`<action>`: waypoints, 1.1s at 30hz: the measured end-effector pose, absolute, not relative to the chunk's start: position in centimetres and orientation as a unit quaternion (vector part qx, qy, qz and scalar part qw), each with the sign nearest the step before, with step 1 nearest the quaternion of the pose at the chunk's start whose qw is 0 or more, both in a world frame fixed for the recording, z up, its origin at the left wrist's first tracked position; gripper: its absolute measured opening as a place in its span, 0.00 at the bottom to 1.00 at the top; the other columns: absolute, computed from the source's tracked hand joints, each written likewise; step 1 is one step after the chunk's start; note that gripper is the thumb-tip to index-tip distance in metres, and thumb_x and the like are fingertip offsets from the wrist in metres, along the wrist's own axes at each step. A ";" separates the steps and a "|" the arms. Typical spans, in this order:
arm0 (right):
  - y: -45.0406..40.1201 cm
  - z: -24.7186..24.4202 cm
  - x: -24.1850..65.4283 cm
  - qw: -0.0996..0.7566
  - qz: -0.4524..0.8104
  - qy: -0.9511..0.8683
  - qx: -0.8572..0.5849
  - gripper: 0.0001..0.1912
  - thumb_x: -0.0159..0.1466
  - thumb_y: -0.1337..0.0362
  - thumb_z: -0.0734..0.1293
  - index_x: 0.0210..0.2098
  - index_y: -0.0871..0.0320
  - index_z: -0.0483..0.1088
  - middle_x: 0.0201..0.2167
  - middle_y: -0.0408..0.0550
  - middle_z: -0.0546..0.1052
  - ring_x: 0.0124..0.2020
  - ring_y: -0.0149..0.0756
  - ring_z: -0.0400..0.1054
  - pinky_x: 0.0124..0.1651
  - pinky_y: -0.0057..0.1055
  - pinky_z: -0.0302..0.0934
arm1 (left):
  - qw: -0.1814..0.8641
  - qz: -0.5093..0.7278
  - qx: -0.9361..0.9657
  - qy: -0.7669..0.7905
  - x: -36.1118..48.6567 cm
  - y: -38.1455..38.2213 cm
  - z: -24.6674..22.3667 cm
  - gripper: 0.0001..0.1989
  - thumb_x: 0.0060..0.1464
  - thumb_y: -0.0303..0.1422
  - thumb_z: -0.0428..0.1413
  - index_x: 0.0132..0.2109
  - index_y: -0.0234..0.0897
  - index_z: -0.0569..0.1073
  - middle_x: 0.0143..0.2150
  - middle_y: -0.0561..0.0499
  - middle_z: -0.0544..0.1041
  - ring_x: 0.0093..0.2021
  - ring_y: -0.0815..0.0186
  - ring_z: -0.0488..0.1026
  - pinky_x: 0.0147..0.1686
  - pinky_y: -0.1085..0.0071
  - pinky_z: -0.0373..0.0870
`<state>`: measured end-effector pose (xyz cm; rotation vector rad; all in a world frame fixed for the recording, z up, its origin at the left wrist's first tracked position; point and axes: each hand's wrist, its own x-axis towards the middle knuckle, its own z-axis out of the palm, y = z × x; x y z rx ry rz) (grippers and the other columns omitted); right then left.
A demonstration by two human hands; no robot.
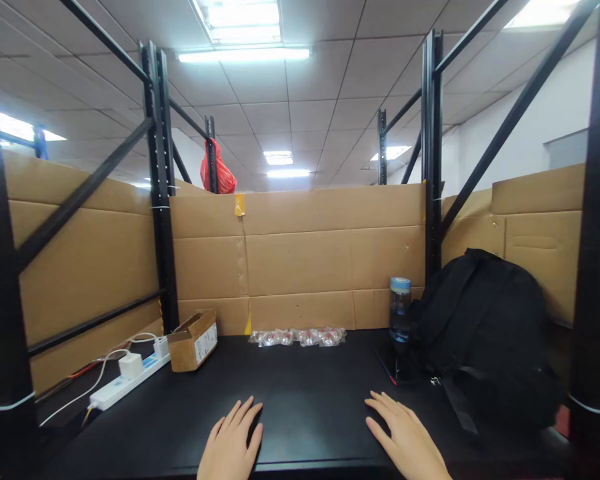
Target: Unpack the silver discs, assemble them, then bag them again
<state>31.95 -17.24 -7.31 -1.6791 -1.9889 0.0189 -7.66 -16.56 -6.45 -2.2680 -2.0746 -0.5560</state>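
Observation:
My left hand [233,440] lies palm down near the front edge of the black tabletop [300,400], fingers stretched out and slightly spread. My right hand [403,433] rests the same way farther right, its fingers pointing up and to the left. Neither hand holds anything. Against the back cardboard panel, beyond both hands, sits a row of small clear plastic packets [300,337] with bits of red in them; their contents are too small to make out.
At the left stand an open cardboard box [193,341] and a white power strip [130,379] with plugs and cables. To the right are a water bottle [400,310] with a blue lid, a dark flat object [391,365] and a black backpack [485,340]. Black metal posts [160,187] frame the table.

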 end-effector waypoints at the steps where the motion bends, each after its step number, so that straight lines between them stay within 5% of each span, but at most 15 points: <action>1: -17.3 -7.4 32.0 0.272 0.005 -0.736 -0.620 0.25 0.68 0.43 0.58 0.58 0.43 0.73 0.63 0.42 0.70 0.67 0.50 0.59 0.69 0.51 0.53 | 0.009 -0.177 -0.727 -0.663 -7.6 -16.6 -6.4 0.25 0.63 0.44 0.44 0.64 0.53 0.70 0.70 0.56 0.63 0.71 0.57 0.57 0.67 0.52 0.54; 12: -17.3 -7.2 32.0 0.288 -0.033 -0.731 -0.618 0.19 0.67 0.49 0.62 0.54 0.42 0.76 0.59 0.41 0.74 0.63 0.49 0.65 0.63 0.48 0.63 | 0.014 -0.180 -0.721 -0.669 -7.7 -15.9 -6.6 0.24 0.62 0.44 0.45 0.63 0.56 0.71 0.69 0.58 0.65 0.70 0.58 0.58 0.66 0.54 0.57; 33: -17.6 -6.8 31.5 0.290 -0.020 -0.726 -0.623 0.19 0.67 0.54 0.62 0.53 0.46 0.76 0.59 0.45 0.74 0.63 0.48 0.65 0.64 0.45 0.59 | 0.009 -0.210 -0.723 -0.658 -8.4 -15.4 -8.0 0.24 0.61 0.47 0.48 0.62 0.56 0.72 0.67 0.58 0.66 0.70 0.56 0.58 0.67 0.53 0.56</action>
